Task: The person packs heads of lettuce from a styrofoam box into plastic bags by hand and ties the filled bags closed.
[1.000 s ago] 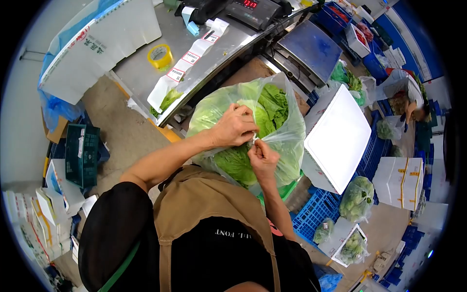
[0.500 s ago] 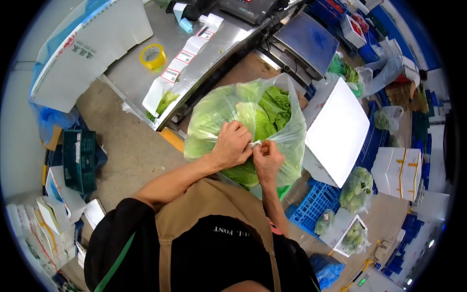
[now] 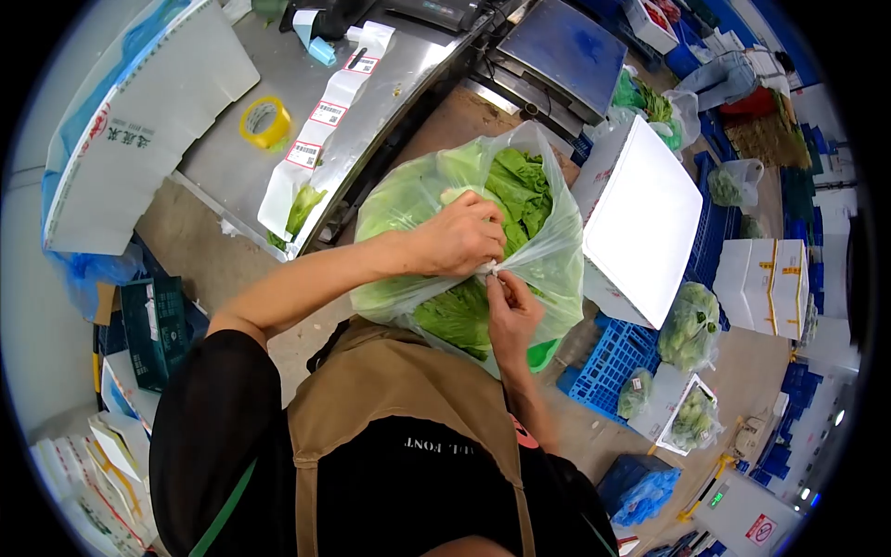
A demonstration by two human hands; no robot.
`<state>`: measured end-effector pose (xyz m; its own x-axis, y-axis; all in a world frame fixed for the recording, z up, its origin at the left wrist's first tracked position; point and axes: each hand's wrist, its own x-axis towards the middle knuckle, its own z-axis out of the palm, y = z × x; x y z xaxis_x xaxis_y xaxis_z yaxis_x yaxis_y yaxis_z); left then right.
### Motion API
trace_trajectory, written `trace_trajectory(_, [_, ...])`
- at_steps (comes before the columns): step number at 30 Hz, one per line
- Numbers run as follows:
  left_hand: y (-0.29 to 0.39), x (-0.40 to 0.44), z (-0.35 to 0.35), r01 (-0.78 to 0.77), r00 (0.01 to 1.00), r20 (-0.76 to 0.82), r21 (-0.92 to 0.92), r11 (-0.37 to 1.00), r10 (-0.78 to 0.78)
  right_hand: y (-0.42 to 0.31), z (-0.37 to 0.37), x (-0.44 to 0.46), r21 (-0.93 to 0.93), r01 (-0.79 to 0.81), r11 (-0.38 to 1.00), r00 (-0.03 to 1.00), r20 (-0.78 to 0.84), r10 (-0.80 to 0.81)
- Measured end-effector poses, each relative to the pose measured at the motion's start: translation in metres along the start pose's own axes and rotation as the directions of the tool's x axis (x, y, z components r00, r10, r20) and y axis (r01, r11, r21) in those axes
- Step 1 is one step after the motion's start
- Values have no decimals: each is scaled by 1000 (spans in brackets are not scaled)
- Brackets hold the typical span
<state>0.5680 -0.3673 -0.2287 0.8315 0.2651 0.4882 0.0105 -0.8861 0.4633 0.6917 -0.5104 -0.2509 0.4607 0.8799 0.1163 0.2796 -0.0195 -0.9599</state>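
Observation:
A large clear plastic bag (image 3: pixel 557 269) full of green leafy lettuce (image 3: pixel 522 190) stands in front of my body. Its plastic is gathered into a small white twist near the middle. My left hand (image 3: pixel 461 234) is closed on the bag just above the twist, the fingers bent inward. Just below and to the right, my right hand (image 3: pixel 512 314) pinches the plastic at the twist. The two hands almost touch. Above the twist the bag's side gapes, showing bare leaves.
A metal table (image 3: pixel 227 167) carries yellow tape (image 3: pixel 264 123), a label strip (image 3: pixel 327 113) and a lettuce scrap. A white foam box (image 3: pixel 642 223) stands right of the bag, near a blue crate (image 3: pixel 613 369). Another person (image 3: pixel 729 82) bends at the far upper right.
My left hand has lifted off the twist and moved slightly up, while my right hand stays pinched at it. The view has shifted, with the table sliding left.

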Motion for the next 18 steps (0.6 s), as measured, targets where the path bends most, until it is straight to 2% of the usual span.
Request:
trace_trajectory(1, [-5,1,1,-12,1000,12,-16,1000,13,-1,3,0,157,-177,972,983,-24,183])
trace_trajectory(2, [-9,3,2,-26,999,24,-31,999,27,-5,2,2,277,-282,919,958,21,287])
trace_trajectory(4, [-10,2,5,91,994,66,-109,990,-84,-13,0,9,487,-468,738,876,145,460])
trace_trajectory(5, [-9,2,7,150,986,92,-146,978,-137,-9,-1,9,503,-487,714,868,188,460])
trace_trajectory(7, [-8,5,12,165,986,-5,-173,971,-169,2,-4,9,530,-524,667,850,271,453])
trace_trajectory(10, [-11,2,20,203,974,-65,-182,962,-218,7,-4,7,187,-326,927,929,243,278])
trace_trajectory(11, [-13,2,23,214,970,-75,-171,962,-230,12,-5,8,34,-185,982,948,270,169])
trace_trajectory(14, [-17,0,32,240,954,-140,-168,956,-264,20,1,8,-163,136,977,959,271,-88])
trace_trajectory(17, [-21,-2,37,256,950,-135,-186,949,-282,16,1,10,-228,188,956,949,292,-117])
trace_trajectory(18, [-20,-1,35,237,957,-129,-164,958,-259,17,0,9,-120,13,993,959,281,22])
